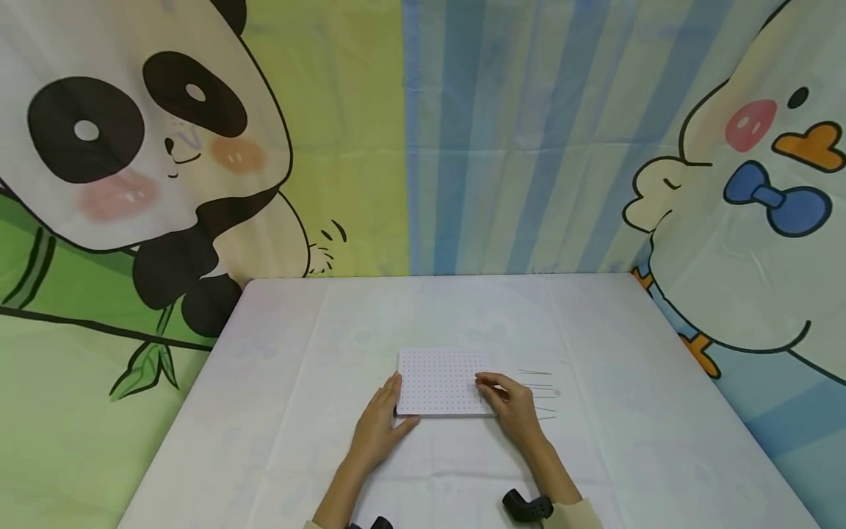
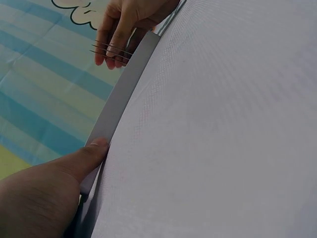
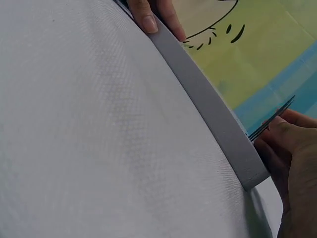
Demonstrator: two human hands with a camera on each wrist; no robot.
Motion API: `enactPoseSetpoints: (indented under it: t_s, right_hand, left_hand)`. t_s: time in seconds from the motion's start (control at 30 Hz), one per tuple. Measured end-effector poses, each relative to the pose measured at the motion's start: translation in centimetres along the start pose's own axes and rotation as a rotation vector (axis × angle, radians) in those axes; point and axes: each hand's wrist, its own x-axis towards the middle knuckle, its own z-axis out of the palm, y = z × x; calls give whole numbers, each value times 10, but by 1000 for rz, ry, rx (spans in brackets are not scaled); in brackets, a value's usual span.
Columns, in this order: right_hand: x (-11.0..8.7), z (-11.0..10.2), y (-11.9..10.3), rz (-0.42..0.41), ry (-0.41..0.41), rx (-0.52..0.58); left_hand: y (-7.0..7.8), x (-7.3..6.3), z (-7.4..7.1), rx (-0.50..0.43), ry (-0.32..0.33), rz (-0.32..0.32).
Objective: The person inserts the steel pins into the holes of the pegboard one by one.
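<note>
A white board [image 1: 443, 382] with a grid of small holes lies flat on the table. My left hand [image 1: 380, 422] rests against its left side, fingers straight along that edge and thumb [image 2: 96, 146] touching the front edge. Over the board's right part, my right hand [image 1: 507, 400] pinches a thin metal rod between thumb and fingertips. Several thin metal rods [image 3: 273, 116] stand up from the board at these fingertips, overlapping one another in the right wrist view. From the left wrist, upright rods [image 2: 111, 48] show in front of the right hand.
More thin rods [image 1: 537, 373] lie roughly parallel on the white tablecloth [image 1: 317, 441], just right of the board and partly behind the right hand. A cartoon-printed curtain [image 1: 357, 147] hangs behind the table's far edge. A black wrist camera [image 1: 526, 507] is strapped to the right wrist.
</note>
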Motion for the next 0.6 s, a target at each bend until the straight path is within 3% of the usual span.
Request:
enactPoseSetpoints:
  t_s: [0.27,0.47,0.6]
  right_hand:
    - [1,-24,-32,142,-3,220]
    - [-7,-36,-18,189,29,235]
    - [-15,-44,-4,196,43,188]
  left_hand:
    - [-1,0,1,-4,0,5]
    - [-1,0,1,-2,-4,-8]
    - [-2,0,1,3,0,-4]
